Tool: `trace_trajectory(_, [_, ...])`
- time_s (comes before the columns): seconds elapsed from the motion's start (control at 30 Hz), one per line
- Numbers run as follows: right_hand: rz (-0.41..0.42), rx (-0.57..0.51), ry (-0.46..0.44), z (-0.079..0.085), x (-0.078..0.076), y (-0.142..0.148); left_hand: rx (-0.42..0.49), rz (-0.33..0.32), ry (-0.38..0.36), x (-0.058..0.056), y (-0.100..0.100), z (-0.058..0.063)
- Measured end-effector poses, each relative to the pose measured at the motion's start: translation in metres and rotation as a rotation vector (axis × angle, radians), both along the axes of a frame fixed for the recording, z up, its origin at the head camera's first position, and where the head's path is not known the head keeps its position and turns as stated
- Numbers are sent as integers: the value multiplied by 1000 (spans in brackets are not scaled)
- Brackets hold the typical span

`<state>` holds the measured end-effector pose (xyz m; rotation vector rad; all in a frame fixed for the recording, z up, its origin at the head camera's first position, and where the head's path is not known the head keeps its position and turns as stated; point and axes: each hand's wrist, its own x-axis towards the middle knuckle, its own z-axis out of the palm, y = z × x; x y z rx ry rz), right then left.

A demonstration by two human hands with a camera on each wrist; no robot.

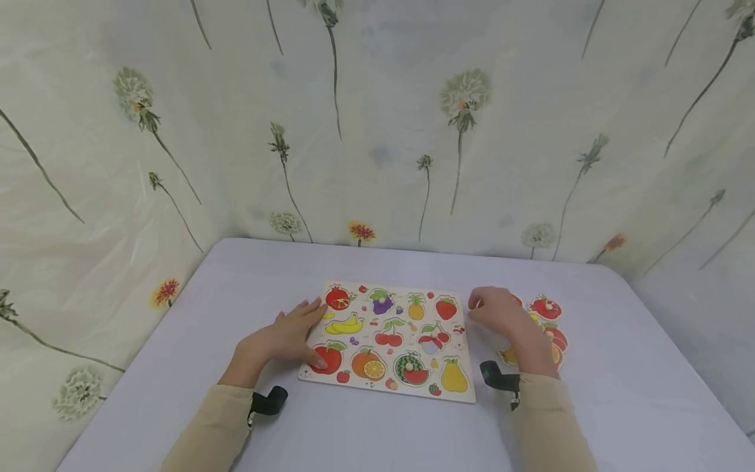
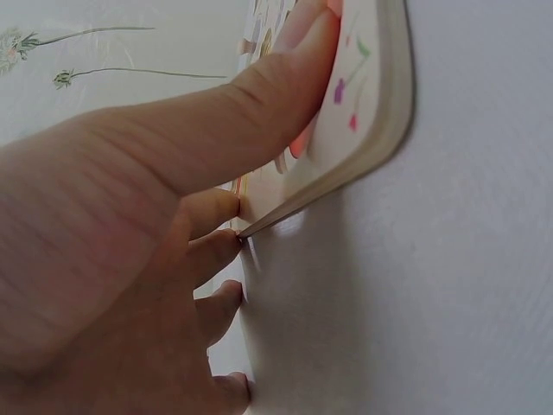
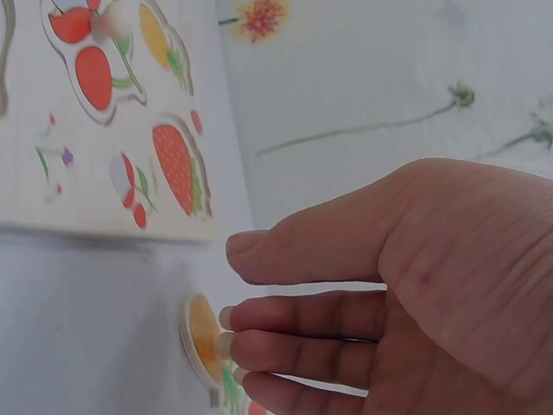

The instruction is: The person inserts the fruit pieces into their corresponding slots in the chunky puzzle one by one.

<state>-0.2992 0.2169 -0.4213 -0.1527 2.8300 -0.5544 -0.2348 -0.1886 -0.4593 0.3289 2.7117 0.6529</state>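
Observation:
A wooden fruit puzzle board [image 1: 360, 322] lies flat before me. My left hand [image 1: 291, 335] rests on its left side, fingers spread over the edge and thumb on the printed apple [image 1: 331, 359]. Past the board's right edge, my right hand [image 1: 501, 311] hovers with thumb [image 3: 302, 246] apart from the fingers. In the right wrist view, the fingertips are right at a yellow-orange puzzle piece [image 3: 203, 333] with green leaves. A heap of fruit pieces, including a red one [image 1: 545, 307], lies partly hidden behind the right hand and wrist.
Knobs stand up on the watermelon [image 1: 407, 375] and grapes [image 1: 382, 305] on the board. A pale cloth [image 1: 366, 439] covers the table. Behind the table hangs a curtain [image 1: 377, 170] with dandelion prints. Dark camera mounts [image 1: 271, 401] sit at both wrists.

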Motion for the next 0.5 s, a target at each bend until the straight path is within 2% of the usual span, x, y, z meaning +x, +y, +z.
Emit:
trace_trajectory(0.27, [-104, -35, -1, 9, 3, 21, -3, -3, 0, -1, 0, 0])
trace_trajectory(0.5, [-147, -47, -17, 6, 3, 26, 2, -4, 0, 0, 1, 2])
